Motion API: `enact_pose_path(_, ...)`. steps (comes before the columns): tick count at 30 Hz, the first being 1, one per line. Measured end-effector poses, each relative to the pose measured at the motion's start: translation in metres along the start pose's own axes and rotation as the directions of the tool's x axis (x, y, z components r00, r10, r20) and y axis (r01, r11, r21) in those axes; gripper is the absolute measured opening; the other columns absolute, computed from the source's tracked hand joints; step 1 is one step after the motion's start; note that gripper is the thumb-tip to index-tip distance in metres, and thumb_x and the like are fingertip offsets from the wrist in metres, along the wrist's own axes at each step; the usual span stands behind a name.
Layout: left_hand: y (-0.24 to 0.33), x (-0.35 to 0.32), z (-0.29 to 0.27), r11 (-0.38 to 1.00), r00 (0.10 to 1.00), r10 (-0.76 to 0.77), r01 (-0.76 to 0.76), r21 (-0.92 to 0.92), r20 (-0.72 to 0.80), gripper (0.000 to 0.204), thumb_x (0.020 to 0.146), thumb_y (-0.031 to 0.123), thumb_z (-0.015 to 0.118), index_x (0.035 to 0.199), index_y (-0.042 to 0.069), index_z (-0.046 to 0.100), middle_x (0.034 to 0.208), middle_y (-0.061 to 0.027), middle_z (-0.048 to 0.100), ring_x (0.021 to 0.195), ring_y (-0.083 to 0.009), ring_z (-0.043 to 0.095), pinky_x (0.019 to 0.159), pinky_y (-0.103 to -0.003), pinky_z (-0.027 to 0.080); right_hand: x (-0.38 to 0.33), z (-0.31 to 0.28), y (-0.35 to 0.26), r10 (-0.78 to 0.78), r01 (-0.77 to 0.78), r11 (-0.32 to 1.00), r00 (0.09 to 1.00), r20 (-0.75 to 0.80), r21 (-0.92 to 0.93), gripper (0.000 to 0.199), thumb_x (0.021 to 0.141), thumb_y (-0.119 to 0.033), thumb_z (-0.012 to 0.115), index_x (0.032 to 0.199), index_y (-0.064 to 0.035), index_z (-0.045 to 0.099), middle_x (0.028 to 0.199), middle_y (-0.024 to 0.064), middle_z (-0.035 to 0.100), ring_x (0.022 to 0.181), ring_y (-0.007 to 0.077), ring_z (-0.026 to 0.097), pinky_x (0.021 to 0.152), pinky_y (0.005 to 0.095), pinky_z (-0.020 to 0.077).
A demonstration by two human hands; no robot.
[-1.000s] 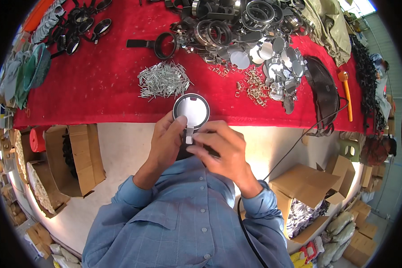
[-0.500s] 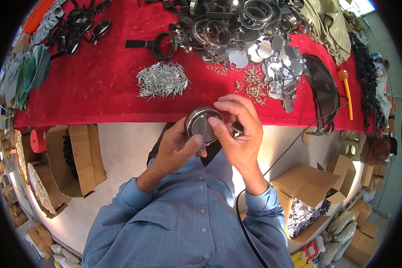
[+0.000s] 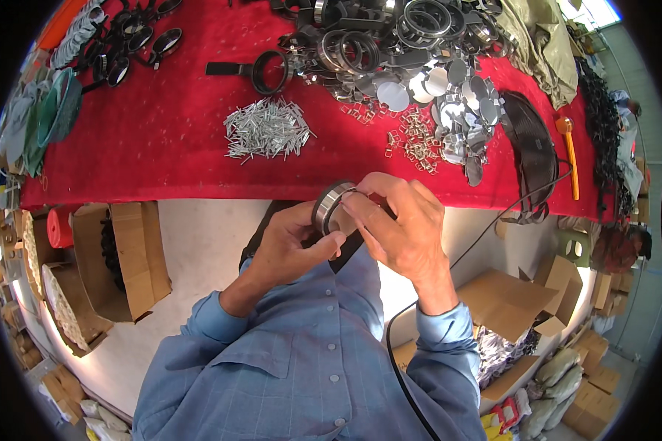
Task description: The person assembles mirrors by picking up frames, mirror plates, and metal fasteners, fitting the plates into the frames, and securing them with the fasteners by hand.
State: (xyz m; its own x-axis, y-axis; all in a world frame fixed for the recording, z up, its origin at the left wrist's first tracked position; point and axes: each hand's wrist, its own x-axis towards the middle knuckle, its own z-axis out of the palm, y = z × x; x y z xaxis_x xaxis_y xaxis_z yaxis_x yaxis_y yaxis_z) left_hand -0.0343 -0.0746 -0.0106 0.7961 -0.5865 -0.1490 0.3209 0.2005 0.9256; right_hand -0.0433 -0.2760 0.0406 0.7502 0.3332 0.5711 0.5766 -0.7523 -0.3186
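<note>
Just beyond my lap, at the table's near edge, my left hand grips a round black-handled frame with a shiny metal rim. The frame is tilted, its open side turned toward my right hand. My right fingers are bent and pressed together at the rim's right side, and they hide part of it. A grey disc seems to sit inside, mostly covered by my fingers. The black handle points down toward my shirt. Whether my right fingers also pinch a small part cannot be seen.
On the red cloth lie a heap of thin metal pins, small brass-coloured clips, metal discs, an empty handled ring, a black pouch and an orange-handled hammer. Cardboard boxes flank me below. A black cable crosses my right side.
The frame has turned, its face swinging from upward to rightward. My right hand has shifted right, and its thumb has left the disc's face for the rim. My left hand keeps its hold.
</note>
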Motion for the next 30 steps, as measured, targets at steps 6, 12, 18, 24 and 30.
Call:
enact_pose_path(6, 0.001, 0.002, 0.0, 0.997, 1.0, -0.029, 0.029, 0.065, 0.003, 0.017, 0.089, -0.002, 0.069, 0.106, -0.002, 0.067, 0.094, -0.0007, 0.063, 0.08, -0.0062, 0.057, 0.069, -0.023, 0.049, 0.002, -0.004, 0.005, -0.078, 0.08, 0.996, 0.996, 0.042, -0.043, 0.032, 0.064, -0.004, 0.082, 0.094, -0.0063, 0.071, 0.094, 0.0064, 0.066, 0.067, 0.0185, 0.06, 0.056, 0.0319, 0.0417)
enact_pose_path(12, 0.008, 0.004, 0.005, 0.996, 0.997, -0.071, 0.07, 0.05, 0.02, 0.015, 0.089, -0.002, 0.069, 0.104, -0.002, 0.067, 0.094, -0.0009, 0.063, 0.081, -0.0059, 0.057, 0.068, -0.023, 0.048, -0.002, 0.003, 0.009, -0.046, 0.047, 0.999, 0.998, 0.034, -0.027, 0.031, 0.065, -0.005, 0.081, 0.092, -0.0037, 0.066, 0.093, 0.0075, 0.065, 0.07, 0.0213, 0.061, 0.057, 0.0332, 0.0426)
enact_pose_path(18, 0.006, 0.007, 0.005, 0.996, 0.996, -0.076, 0.074, 0.053, 0.037, 0.016, 0.088, -0.002, 0.07, 0.104, -0.002, 0.068, 0.098, -0.0004, 0.064, 0.085, -0.0056, 0.057, 0.072, -0.024, 0.048, -0.005, 0.005, 0.008, 0.035, -0.035, 0.999, 0.999, 0.001, 0.006, 0.03, 0.065, -0.003, 0.079, 0.089, -0.0043, 0.061, 0.089, 0.0085, 0.061, 0.069, 0.0244, 0.061, 0.057, 0.0346, 0.0457)
enact_pose_path(24, 0.013, 0.009, 0.01, 0.994, 0.994, -0.09, 0.086, 0.066, 0.057, 0.019, 0.087, -0.002, 0.071, 0.106, -0.002, 0.069, 0.098, -0.0004, 0.064, 0.086, -0.0055, 0.057, 0.072, -0.023, 0.049, -0.016, 0.008, 0.008, 0.139, -0.134, 0.989, 0.987, -0.085, 0.065, 0.028, 0.066, -0.005, 0.078, 0.087, -0.0065, 0.059, 0.088, 0.0088, 0.061, 0.071, 0.0259, 0.061, 0.06, 0.0355, 0.0472)
enact_pose_path(30, 0.008, 0.012, 0.012, 0.992, 0.992, -0.102, 0.095, 0.089, 0.077, 0.019, 0.086, -0.002, 0.07, 0.105, -0.002, 0.069, 0.095, -0.0002, 0.065, 0.082, -0.0051, 0.057, 0.07, -0.023, 0.049, -0.024, 0.004, 0.008, 0.171, -0.163, 0.982, 0.982, -0.084, 0.099, 0.03, 0.064, -0.003, 0.078, 0.086, -0.0062, 0.058, 0.088, 0.0091, 0.06, 0.071, 0.0271, 0.062, 0.06, 0.0371, 0.0492)
